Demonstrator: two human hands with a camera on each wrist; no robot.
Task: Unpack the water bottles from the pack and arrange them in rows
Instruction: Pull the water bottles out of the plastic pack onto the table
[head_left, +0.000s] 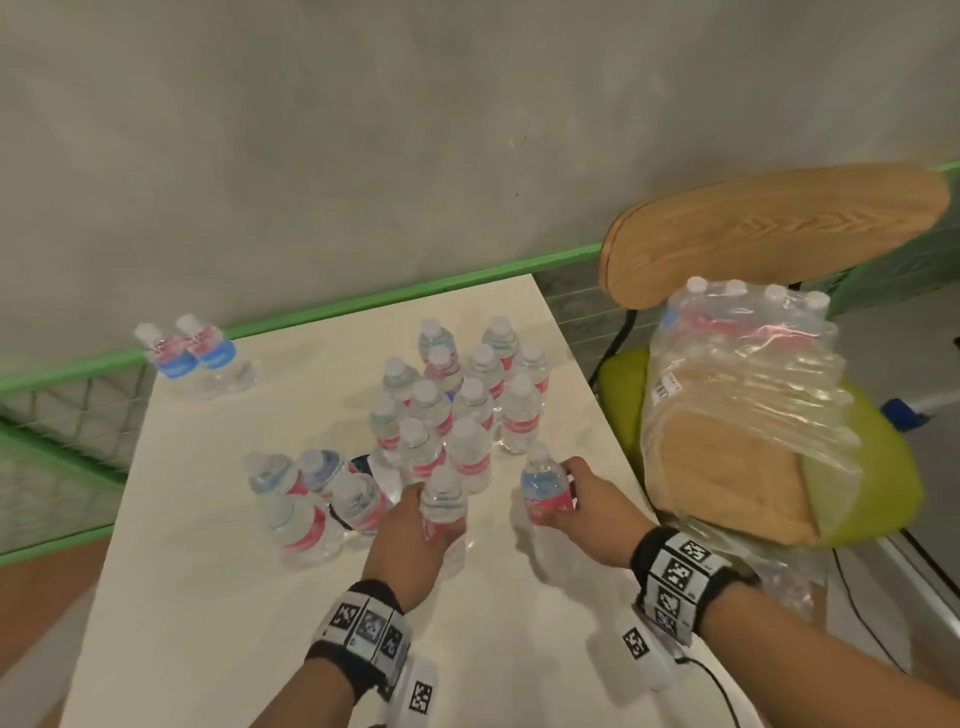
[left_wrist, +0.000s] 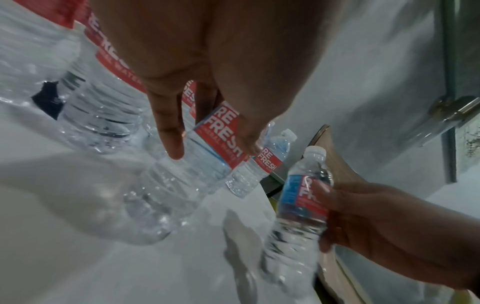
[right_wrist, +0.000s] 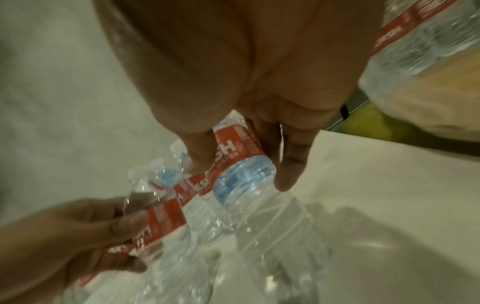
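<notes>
On the white bench (head_left: 218, 597), left hand (head_left: 410, 530) grips one clear plastic water bottle with a red label (head_left: 442, 501); right hand (head_left: 587, 512) grips a second, blue-and-red-labelled bottle (head_left: 543, 486). Both sit at the near edge of the standing bottle cluster (head_left: 457, 400). The torn plastic pack (head_left: 748, 374), bottles remaining, rests on the chair (head_left: 779, 218). Risk: setting down too close likely tips neighbours, domino-style; thin walls flex under squeeze.

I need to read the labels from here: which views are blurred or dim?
Head view: soft all over, bottles in the left cluster smeared. Left wrist: dim, but the label on the right hand's bottle is readable. Right wrist: dim and motion-blurred, label on the held bottle only partly legible.
</notes>
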